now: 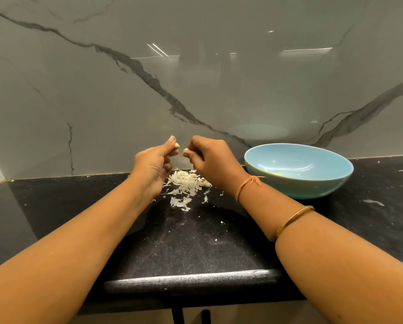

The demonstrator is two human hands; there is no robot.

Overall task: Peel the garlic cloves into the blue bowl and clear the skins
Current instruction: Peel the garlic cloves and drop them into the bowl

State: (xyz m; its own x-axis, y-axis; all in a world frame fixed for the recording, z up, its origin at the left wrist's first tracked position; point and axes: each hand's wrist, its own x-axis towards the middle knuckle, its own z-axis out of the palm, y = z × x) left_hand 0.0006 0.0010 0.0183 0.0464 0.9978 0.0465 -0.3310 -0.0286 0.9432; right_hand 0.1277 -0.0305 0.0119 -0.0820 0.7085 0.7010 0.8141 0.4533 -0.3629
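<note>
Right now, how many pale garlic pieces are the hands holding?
2. The left hand pinches one garlic piece, the right hand another garlic piece, both above the skin pile on the counter. More may be hidden inside either hand.

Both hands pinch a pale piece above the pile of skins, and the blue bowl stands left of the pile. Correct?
No: the head view shows the blue bowl right of the pile of skins. The left hand and right hand do pinch pale pieces above it.
</note>
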